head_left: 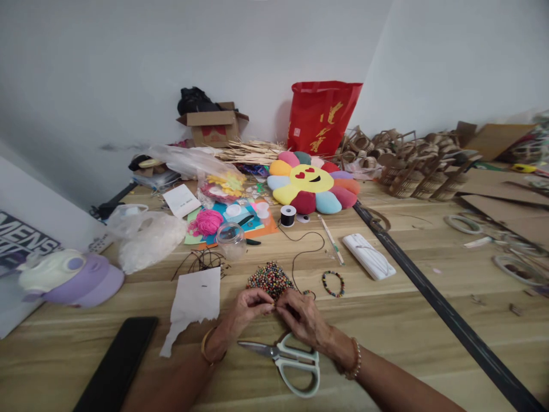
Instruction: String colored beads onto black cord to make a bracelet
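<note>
Black slab and scissors in front, two hands working at the bead pile

Nearest to the camera, at the lower left, a black slab [118,363] lies flat on the wooden table [412,349]. The scissors [294,360] lie just below the hands, with blades a little apart and pointing to the left.

The left hand [253,303] has its thumb and first finger pressed together at the tips. The right hand [302,317] also pinches, and its fingertips meet those of the left. Something tiny is between them, but it is too small to tell what. The left wrist has a bangle [206,347], the right one a bracelet [355,359].

Right behind the fingers is the pile of small coloured beads [269,279]. A dark cord [294,260] goes in curves from near the spool [287,216] down to beside the right hand, where a few beads lie close to its end. To the right of it rests a closed bead ring [333,284].

On the left there is torn paper [195,297] with dark strings [201,260] behind it. Farther back are a clear jar [231,240], pink yarn [206,222] and a flower cushion [312,180].
</note>
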Demonstrator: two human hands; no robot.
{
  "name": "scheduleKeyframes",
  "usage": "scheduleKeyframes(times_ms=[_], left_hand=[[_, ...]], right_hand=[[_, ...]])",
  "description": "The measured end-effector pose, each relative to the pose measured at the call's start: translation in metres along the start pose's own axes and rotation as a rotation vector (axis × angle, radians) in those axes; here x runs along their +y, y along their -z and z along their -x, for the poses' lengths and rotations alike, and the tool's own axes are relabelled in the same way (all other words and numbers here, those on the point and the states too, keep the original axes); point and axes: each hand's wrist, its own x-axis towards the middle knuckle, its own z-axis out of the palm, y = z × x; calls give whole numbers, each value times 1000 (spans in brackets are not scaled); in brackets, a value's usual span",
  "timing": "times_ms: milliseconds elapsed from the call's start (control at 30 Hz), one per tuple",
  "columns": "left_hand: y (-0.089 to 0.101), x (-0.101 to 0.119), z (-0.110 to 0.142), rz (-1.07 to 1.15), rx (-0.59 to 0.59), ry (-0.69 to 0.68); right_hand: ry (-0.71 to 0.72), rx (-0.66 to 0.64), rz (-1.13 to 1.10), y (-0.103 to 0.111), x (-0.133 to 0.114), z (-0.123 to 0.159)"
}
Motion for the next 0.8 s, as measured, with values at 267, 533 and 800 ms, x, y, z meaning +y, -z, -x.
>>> scheduleKeyframes(times_ms=[267,533,800], left_hand=[[-2,2,3,20,10,2],[1,1,2,-22,-27,-11],[1,-1,1,8,-28,-38]], right_hand=[[39,6,-22,0,0,-1],[24,10,-45,-3,5,3],[33,6,-47,-3,4,3]])
